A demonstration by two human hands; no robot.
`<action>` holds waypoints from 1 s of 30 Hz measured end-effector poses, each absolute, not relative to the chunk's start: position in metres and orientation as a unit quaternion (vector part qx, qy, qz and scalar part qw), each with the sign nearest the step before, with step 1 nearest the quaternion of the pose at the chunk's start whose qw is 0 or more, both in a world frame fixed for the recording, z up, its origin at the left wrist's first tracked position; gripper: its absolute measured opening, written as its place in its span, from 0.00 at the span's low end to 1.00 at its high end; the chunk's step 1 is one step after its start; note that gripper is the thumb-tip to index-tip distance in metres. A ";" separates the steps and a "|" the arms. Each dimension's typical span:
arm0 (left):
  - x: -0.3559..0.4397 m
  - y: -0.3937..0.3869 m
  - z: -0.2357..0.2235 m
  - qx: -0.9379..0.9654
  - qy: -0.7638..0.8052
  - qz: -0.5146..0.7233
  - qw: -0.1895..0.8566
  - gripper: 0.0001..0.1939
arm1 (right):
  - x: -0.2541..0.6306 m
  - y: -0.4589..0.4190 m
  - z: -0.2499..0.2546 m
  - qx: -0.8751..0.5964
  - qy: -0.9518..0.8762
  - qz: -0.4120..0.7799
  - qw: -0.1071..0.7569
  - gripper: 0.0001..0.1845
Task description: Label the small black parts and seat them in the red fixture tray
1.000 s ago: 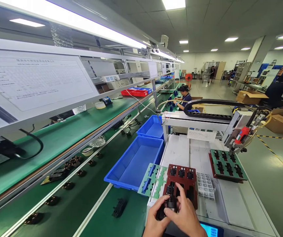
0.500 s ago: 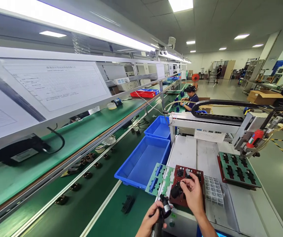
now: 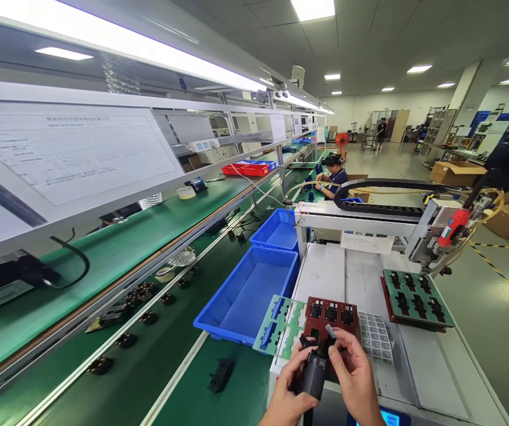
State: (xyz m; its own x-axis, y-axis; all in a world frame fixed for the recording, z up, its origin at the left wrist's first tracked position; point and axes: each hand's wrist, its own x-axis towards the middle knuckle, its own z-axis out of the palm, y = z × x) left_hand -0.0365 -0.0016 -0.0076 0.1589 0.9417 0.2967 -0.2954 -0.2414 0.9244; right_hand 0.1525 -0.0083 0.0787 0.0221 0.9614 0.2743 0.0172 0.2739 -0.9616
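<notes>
My left hand (image 3: 290, 378) is wrapped round a black ribbed cylindrical part (image 3: 314, 374), held tilted above the front of the machine bed. Close against its upper end, my right hand (image 3: 352, 368) has thumb and index finger pinched by a small grey piece (image 3: 330, 332). Dark parts between the two hands overlap, so where they join is hidden. Just beyond the fingers lies a dark red fixture plate (image 3: 320, 323), with several black square parts (image 3: 331, 312) seated along its far row. My hands cover its near side.
Left of the fixture lie a green cut-out plate (image 3: 281, 322) and a blue bin (image 3: 205, 319). A white gridded tray (image 3: 376, 337) is to its right. A gantry with a red screwdriver (image 3: 456, 226) stands near a loaded green fixture (image 3: 417, 300). A co-worker (image 3: 334, 176) sits farther along.
My hands have come together, bringing the black parts next to each other. The left hand has moved up and right. The far row of the red fixture shows more fully, and the view has turned slightly.
</notes>
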 end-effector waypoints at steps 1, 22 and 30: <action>-0.039 0.001 -0.004 0.579 0.324 0.564 0.493 0.40 | 0.155 -0.011 0.080 -0.445 -0.560 0.400 0.573 0.23; -0.023 0.000 0.013 0.659 0.428 0.521 0.333 0.37 | 0.147 -0.039 0.095 -0.483 -0.585 0.459 0.462 0.34; -0.022 -0.003 0.013 0.654 0.437 0.521 0.331 0.37 | 0.132 -0.053 0.106 -0.510 -0.572 0.395 0.507 0.32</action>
